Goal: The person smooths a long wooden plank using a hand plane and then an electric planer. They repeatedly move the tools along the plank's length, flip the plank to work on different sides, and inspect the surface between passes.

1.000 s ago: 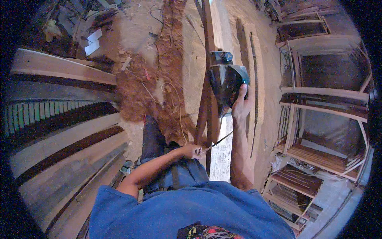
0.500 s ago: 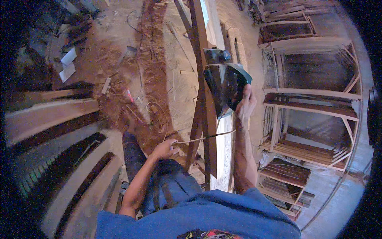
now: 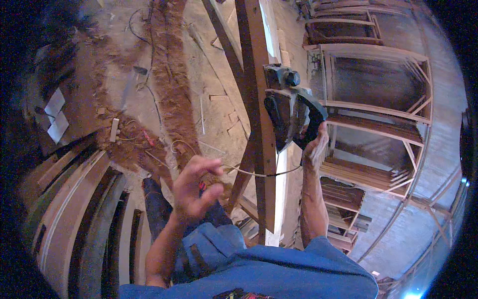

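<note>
My right hand (image 3: 316, 142) is wrapped round the rear handle of a dark electric planer (image 3: 286, 112). The planer is at the brown wooden beam (image 3: 259, 99), with a pale board face (image 3: 273, 238) showing beside and below it. From the tool's rear, a thin power cord (image 3: 259, 174) sags across the beam towards my left side. My left hand (image 3: 194, 187) is raised over my legs, its fingers spread, with the cord passing close to its fingertips. Whether the cord touches those fingers is hard to see. The planer's underside is hidden.
Long boards (image 3: 74, 209) are stacked at the lower left. Wooden frames (image 3: 378, 82) stand along the right. Brown shavings (image 3: 172, 74) and cord loops lie on the floor, with a white block (image 3: 114, 129) at the left. Another timber (image 3: 224, 35) slants against the beam.
My left hand has opened and let go of the cord, rising a little. My right hand still grips the planer, which now appears lower and farther right as the view has shifted.
</note>
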`<state>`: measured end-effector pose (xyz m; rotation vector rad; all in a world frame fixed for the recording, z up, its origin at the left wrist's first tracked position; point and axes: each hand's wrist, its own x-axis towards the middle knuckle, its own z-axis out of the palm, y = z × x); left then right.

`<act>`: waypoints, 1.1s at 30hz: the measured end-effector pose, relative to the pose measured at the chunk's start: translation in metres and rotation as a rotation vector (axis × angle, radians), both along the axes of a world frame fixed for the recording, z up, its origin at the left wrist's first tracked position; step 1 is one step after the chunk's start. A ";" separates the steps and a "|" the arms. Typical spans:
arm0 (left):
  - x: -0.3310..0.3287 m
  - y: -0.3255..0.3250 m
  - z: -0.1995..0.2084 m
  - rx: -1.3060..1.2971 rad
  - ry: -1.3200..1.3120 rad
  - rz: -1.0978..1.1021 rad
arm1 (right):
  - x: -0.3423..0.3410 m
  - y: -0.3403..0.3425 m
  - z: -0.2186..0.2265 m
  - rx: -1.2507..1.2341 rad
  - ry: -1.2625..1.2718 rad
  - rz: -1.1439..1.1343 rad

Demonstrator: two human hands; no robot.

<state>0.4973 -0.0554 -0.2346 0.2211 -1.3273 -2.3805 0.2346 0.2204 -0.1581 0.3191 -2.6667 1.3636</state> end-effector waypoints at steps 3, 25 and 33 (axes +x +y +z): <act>-0.007 -0.040 0.065 0.259 0.507 0.105 | -0.008 -0.007 0.001 -0.074 -0.074 -0.001; -0.126 -0.153 -0.056 0.404 0.976 -0.705 | -0.190 -0.173 -0.002 -0.260 -0.076 -0.135; -0.131 -0.108 -0.319 0.095 -0.723 -0.179 | -0.243 -0.234 0.007 -0.171 -0.089 -0.286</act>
